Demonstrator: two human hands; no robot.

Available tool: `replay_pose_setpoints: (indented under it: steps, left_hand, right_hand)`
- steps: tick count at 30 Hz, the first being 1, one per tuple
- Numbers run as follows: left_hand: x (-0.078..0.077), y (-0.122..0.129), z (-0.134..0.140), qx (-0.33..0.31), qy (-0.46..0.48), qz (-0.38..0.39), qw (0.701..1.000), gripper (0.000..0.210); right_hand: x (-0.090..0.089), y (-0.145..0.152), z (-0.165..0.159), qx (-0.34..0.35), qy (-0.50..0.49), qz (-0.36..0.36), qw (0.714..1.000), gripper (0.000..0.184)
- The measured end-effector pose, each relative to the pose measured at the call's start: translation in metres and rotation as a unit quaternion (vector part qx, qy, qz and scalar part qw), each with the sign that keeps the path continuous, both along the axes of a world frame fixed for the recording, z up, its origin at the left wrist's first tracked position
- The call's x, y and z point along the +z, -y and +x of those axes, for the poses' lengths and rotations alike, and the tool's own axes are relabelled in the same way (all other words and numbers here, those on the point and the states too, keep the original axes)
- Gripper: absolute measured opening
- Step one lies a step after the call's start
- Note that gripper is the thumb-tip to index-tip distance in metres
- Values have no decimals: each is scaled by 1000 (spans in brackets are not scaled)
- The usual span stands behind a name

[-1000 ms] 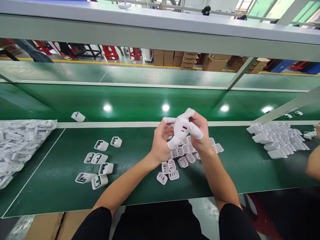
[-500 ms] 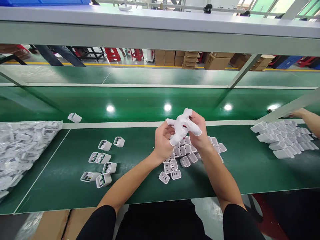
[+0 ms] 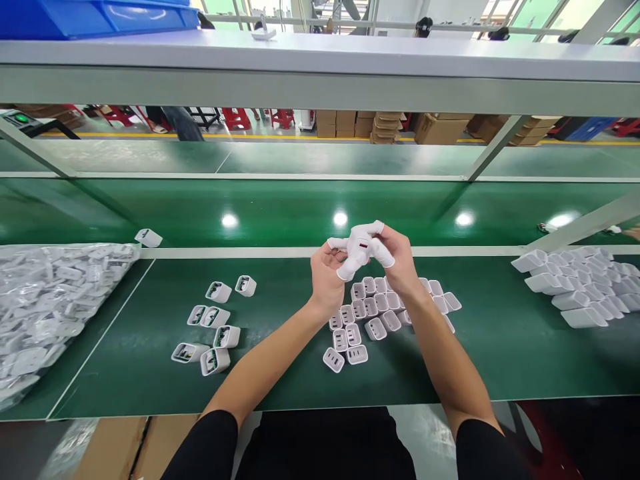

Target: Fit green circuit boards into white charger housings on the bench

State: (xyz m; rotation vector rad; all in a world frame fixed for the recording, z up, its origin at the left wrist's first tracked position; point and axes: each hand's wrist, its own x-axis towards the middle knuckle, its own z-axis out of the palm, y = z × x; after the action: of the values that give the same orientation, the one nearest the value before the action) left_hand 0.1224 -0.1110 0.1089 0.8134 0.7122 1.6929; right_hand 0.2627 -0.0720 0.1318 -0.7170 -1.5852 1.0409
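Both hands meet above the middle of the table, white finger cots on their thumbs and fingertips. My left hand (image 3: 329, 272) and my right hand (image 3: 399, 259) are closed on one small white charger housing (image 3: 362, 246), pinched between them. A dark slot shows on it; the cots cover most of the rest. Below the hands, many white charger housings (image 3: 381, 303) stand grouped, with slotted faces up. To the left are several open charger housings (image 3: 227, 337) with green circuit boards inside.
A clear plastic bag (image 3: 55, 313) of white parts lies at the left. Stacked white housings (image 3: 580, 287) stand at the right, near another person's hand (image 3: 634, 233). One housing (image 3: 149, 238) sits beyond the white strip. A shelf (image 3: 320, 60) crosses above, carrying a blue bin (image 3: 100, 20).
The held housing has turned slightly between my fingers, so its slot shows more plainly. My view has tilted up a little. The other person's arm at the right has drawn mostly out of view.
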Motion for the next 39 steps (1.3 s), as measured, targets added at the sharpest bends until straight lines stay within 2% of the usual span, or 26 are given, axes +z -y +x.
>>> replay_pose_setpoints:
  steps: [5,16,21,32,36,39]
  left_hand:
    - [-3,1,1,-3,-12,14,1000,59]
    - [-17,-9,-2,15,10,-23,1000,58]
    - [-22,-11,-1,14,6,-21,1000,55]
    - [-17,-12,0,9,11,-28,1000,54]
    - [-21,-16,0,5,6,-25,1000,57]
    - [-26,-23,-3,12,18,-13,1000,61]
  right_hand:
    - [1,1,-3,9,-30,-49,998,42]
    - [2,-3,-13,17,-63,-128,990,53]
    - [2,-4,-13,16,-54,-124,991,54]
    - [-3,-8,-13,13,-69,-135,988,58]
    - [-7,-10,-12,18,-61,-142,988,56]
    - [-12,-12,-8,21,-56,-119,991,61]
